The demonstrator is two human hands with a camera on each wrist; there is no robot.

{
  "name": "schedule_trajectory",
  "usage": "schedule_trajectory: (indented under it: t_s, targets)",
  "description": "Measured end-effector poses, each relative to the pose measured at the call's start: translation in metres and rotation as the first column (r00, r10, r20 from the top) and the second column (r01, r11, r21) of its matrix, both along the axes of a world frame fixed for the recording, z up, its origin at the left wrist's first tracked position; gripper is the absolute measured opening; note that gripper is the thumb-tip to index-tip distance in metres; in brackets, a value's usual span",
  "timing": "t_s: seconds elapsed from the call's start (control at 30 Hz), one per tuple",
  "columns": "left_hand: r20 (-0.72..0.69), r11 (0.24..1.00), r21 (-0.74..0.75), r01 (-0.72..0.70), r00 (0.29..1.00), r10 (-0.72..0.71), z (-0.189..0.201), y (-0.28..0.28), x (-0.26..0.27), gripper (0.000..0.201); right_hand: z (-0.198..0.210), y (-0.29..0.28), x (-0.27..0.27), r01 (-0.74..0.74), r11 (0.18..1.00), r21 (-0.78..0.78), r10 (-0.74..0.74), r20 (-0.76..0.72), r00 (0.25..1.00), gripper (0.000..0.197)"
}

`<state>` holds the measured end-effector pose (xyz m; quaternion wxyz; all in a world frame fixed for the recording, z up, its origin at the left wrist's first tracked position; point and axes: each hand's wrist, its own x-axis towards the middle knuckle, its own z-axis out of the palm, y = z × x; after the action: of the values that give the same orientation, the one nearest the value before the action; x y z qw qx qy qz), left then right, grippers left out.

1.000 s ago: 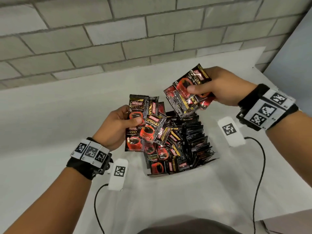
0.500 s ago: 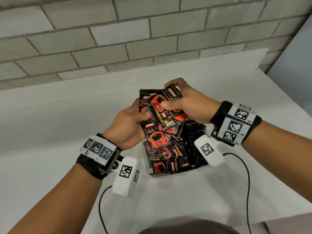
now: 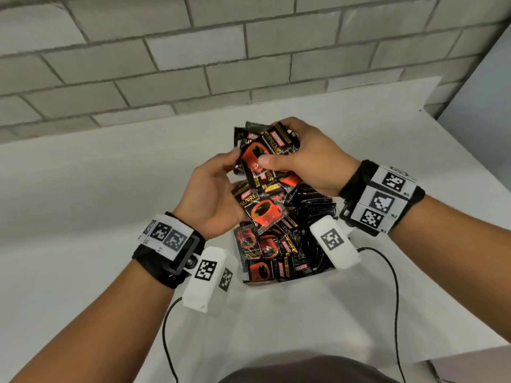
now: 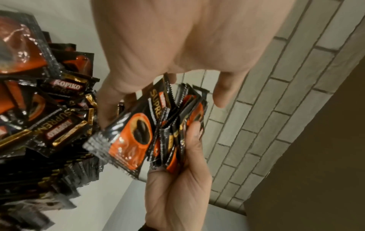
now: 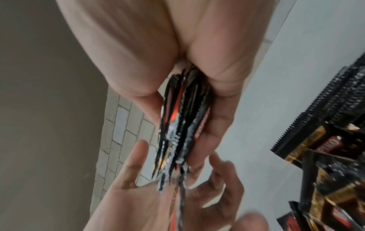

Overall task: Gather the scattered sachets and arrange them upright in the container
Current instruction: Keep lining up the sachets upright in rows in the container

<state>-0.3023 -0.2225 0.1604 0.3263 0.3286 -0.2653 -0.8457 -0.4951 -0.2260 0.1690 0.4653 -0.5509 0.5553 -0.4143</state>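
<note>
Several black-and-red coffee sachets form a bundle [image 3: 257,156] that my right hand [image 3: 273,145] grips between thumb and fingers, just above the white container [image 3: 309,280]. In the right wrist view the bundle [image 5: 181,125] shows edge-on in that grip. My left hand [image 3: 229,172] is beside it, fingers spread and straight, its palm [image 5: 158,195] against the bundle's lower end; the thumb touches the bundle's left edge. Inside the container, sachets [image 3: 315,205] stand upright in rows on the right. Loose sachets [image 3: 265,250] lie heaped at its left and front.
The container sits on a white table [image 3: 110,217] that backs onto a grey brick wall [image 3: 193,64]. The table's right edge [image 3: 470,150] runs close by my right wrist. Two black cables [image 3: 395,299] trail from the wrist cameras toward me.
My right hand carried its sachets left to join those in my left hand. The joined bundle now sits in my right hand's grip, and my left hand's fingers have spread open.
</note>
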Motion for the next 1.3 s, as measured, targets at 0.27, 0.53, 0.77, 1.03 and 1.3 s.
schedule_trajectory:
  t_s: [0.27,0.53,0.77,1.03,1.3]
  targets:
    - [0.098,0.995,-0.060,-0.078,0.992,0.084,0.009,-0.016,-0.014,0.052,0.001,0.002,0.019,-0.149,0.988,-0.029,0.140,-0.205,0.969,0.066]
    - [0.158,0.952,-0.246,-0.183,0.961,0.226,-0.004,-0.021,-0.014,0.053,0.014,-0.001,0.018,-0.172,0.980,-0.101,0.118,-0.398,0.910,0.096]
    - [0.039,0.855,-0.363,-0.370,0.911,0.411,-0.001,-0.024,-0.011,0.046,0.002,0.029,0.009,-0.259,0.933,0.251,0.232,0.129,0.964,0.076]
    - [0.073,0.908,-0.311,-0.281,0.946,0.317,-0.011,-0.010,-0.013,0.044,-0.014,0.032,-0.001,-0.083,0.987,0.136,0.053,0.210,0.976,0.070]
    - [0.091,0.876,-0.352,-0.328,0.920,0.381,-0.014,-0.018,0.012,0.044,-0.005,0.010,-0.029,-0.118,0.993,-0.031,0.101,-0.331,0.938,0.053]
